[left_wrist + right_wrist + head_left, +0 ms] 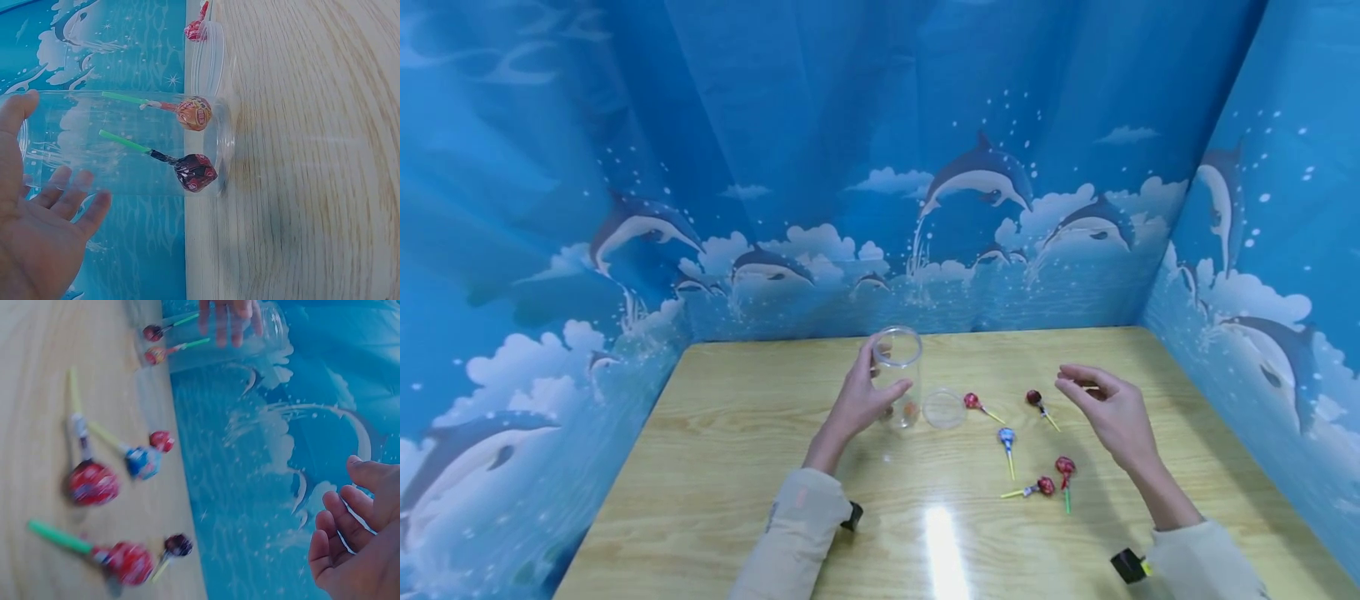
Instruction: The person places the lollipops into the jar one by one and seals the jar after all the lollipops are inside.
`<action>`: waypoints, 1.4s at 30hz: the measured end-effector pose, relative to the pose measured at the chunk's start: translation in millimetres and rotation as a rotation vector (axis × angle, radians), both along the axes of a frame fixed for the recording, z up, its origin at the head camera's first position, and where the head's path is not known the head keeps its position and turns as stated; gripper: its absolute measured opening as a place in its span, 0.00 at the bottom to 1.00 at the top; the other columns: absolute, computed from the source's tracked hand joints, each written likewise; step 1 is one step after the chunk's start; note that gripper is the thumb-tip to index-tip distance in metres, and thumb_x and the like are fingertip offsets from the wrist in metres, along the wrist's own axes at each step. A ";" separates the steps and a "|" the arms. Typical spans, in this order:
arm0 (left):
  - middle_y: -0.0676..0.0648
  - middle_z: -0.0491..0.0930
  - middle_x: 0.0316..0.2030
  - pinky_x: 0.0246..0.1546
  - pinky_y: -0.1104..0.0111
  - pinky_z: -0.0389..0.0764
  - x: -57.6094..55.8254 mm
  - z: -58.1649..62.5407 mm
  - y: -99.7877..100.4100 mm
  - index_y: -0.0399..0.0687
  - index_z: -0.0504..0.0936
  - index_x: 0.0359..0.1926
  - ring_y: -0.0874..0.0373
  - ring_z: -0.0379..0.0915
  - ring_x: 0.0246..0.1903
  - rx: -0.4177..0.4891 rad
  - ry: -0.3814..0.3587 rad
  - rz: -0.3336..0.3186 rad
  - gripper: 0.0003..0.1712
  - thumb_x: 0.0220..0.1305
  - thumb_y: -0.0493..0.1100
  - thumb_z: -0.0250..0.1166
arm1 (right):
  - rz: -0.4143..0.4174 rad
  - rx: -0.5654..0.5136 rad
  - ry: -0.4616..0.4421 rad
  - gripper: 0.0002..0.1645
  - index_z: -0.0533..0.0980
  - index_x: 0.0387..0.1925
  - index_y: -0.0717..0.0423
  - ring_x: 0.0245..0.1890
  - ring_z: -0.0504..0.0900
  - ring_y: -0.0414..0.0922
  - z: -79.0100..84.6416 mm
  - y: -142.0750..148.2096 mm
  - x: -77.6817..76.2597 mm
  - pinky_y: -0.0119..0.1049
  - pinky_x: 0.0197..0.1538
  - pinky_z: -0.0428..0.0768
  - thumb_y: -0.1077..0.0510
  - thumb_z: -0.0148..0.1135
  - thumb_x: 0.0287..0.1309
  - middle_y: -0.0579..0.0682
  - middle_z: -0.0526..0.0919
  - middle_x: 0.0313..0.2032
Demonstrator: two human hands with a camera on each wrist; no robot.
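My left hand (859, 398) grips a clear plastic jar (898, 357), thumb on the near side and fingers around the far side. The jar stands upright with its mouth uncovered. Inside, an orange-wrapped lollipop (195, 114) and a dark red one (195, 173) rest heads down, green sticks up. To the right, my right hand (1112, 417) hovers over the table with bent, relaxed fingers and nothing held. Closest to it lies a dark-wrapped lollipop (1034, 398). More lie nearby: a blue one (1007, 435), a pinkish red one (972, 401) and two other red ones (1065, 465).
A round clear lid (944, 408) lies flat right beside the jar. The wooden table (730, 467) meets a blue dolphin-print curtain (820, 167) at its back and sides. Light glares off the tabletop near the front.
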State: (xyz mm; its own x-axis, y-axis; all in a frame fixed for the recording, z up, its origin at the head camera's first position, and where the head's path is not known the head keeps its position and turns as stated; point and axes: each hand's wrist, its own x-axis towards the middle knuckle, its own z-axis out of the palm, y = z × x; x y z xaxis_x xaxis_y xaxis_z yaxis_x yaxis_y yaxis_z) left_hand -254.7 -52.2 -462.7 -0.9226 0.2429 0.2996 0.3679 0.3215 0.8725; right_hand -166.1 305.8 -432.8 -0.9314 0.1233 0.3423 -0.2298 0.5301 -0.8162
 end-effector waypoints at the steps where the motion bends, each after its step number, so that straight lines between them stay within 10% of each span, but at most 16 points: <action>1: 0.37 0.71 0.68 0.65 0.46 0.74 -0.2 -0.3 -0.1 0.53 0.57 0.79 0.45 0.70 0.65 -0.001 -0.002 -0.001 0.51 0.62 0.42 0.76 | -0.007 0.001 -0.011 0.21 0.82 0.57 0.63 0.40 0.82 0.31 -1.9 2.9 2.6 0.21 0.38 0.81 0.53 0.68 0.69 0.44 0.87 0.46; 12: 0.38 0.69 0.70 0.67 0.47 0.72 1.3 1.1 0.5 0.51 0.54 0.80 0.43 0.68 0.67 -0.001 -0.053 0.031 0.54 0.61 0.47 0.77 | -0.057 0.049 -0.079 0.23 0.81 0.57 0.64 0.40 0.81 0.26 -23.5 27.6 26.0 0.22 0.38 0.81 0.52 0.67 0.70 0.32 0.86 0.42; 17: 0.36 0.67 0.71 0.67 0.47 0.72 2.0 1.6 1.1 0.45 0.52 0.81 0.42 0.67 0.68 0.003 -0.062 0.057 0.57 0.61 0.49 0.78 | -0.069 0.060 -0.093 0.24 0.81 0.57 0.66 0.39 0.80 0.24 -32.8 31.5 28.0 0.20 0.39 0.80 0.52 0.68 0.69 0.49 0.89 0.45; 42: 0.41 0.69 0.71 0.70 0.47 0.69 3.2 1.0 4.3 0.51 0.58 0.79 0.42 0.66 0.70 0.005 -0.013 0.054 0.51 0.62 0.46 0.77 | -0.054 0.194 -0.247 0.21 0.80 0.53 0.73 0.37 0.84 0.43 -70.1 28.2 -6.6 0.23 0.38 0.79 0.60 0.70 0.65 0.64 0.88 0.42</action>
